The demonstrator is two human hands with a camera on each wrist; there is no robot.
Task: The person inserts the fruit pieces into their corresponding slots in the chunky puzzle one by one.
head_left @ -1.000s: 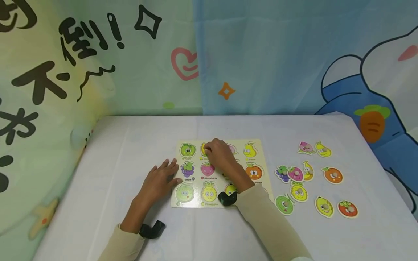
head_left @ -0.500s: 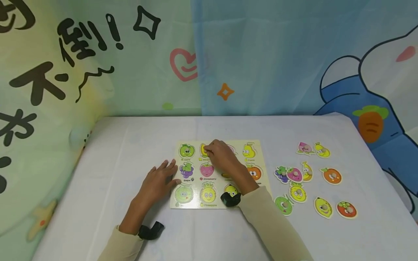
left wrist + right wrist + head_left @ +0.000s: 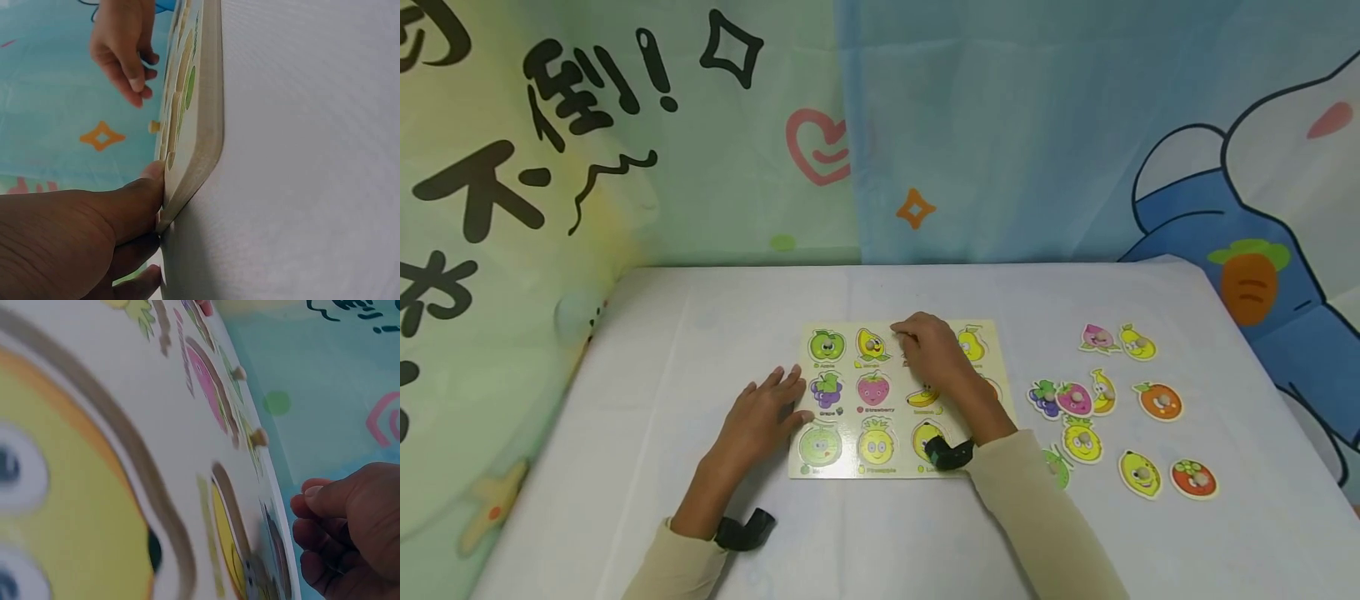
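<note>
A wooden fruit puzzle board point(image 3: 835, 408) lies on the table, printed with rows of fruit. My left hand point(image 3: 765, 417) rests at its left edge; in the left wrist view the thumb point(image 3: 150, 178) touches the board's rim, the other fingers beside it. My right hand point(image 3: 934, 354) hovers over the upper right part of the board, loosely curled, holding nothing, and hides some fruit there. Just left of it, the yellow fruit piece with leaves point(image 3: 871, 343) sits in the top row beside the green apple piece point(image 3: 827, 345). Their knobs point(image 3: 259, 437) stick up in the right wrist view.
Several loose fruit pieces lie right of the board: a peach point(image 3: 1099, 337), a pear point(image 3: 1138, 342), grapes point(image 3: 1045, 398), an orange point(image 3: 1160, 402), a lemon point(image 3: 1140, 475) and a tomato point(image 3: 1194, 479) among them. A printed cloth point(image 3: 1000, 150) hangs behind the table.
My right hand has let go of the yellow fruit piece and moved right, uncovering it in the top row. My left hand stays at the board's edge.
</note>
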